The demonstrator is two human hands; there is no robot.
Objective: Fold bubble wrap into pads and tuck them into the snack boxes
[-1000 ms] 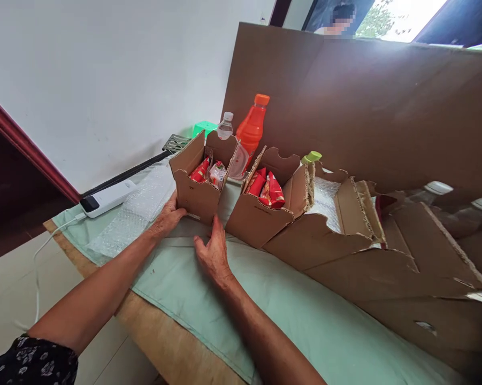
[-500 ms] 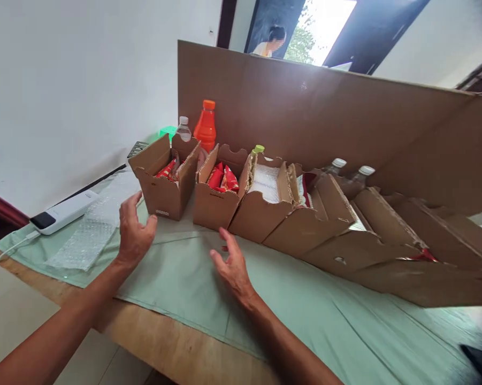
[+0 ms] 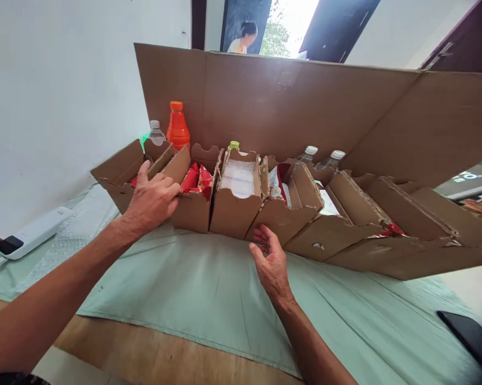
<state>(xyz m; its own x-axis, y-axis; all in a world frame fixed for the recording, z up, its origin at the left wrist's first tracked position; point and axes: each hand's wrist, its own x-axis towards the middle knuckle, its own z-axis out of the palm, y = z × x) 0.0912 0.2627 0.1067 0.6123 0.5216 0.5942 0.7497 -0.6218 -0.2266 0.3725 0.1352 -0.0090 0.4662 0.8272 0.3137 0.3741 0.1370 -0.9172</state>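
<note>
My left hand (image 3: 152, 200) rests at the front of the leftmost cardboard box (image 3: 116, 193), its index finger raised apart from the other bent fingers. It covers much of that box's front and the join with the second box (image 3: 192, 213), which holds red packets (image 3: 197, 178). My right hand (image 3: 270, 262) is open, thumb and fingers apart, just below the front of the middle boxes. Near it are a box with a bubble-wrapped pack (image 3: 239, 177) and a box (image 3: 283, 218) holding a red and white packet (image 3: 278, 183).
Behind the row stand an orange bottle (image 3: 178, 127), clear bottles and a tall cardboard panel (image 3: 281, 107). A white power bank (image 3: 36, 233) and bubble wrap (image 3: 70, 240) lie left on the green cloth (image 3: 208, 283). A dark flat object (image 3: 465, 337) lies right. A person (image 3: 244, 40) is beyond the panel.
My left hand has moved up onto the leftmost box, which now sits close against the second box. My right hand has shifted right along the box fronts. The view has turned right.
</note>
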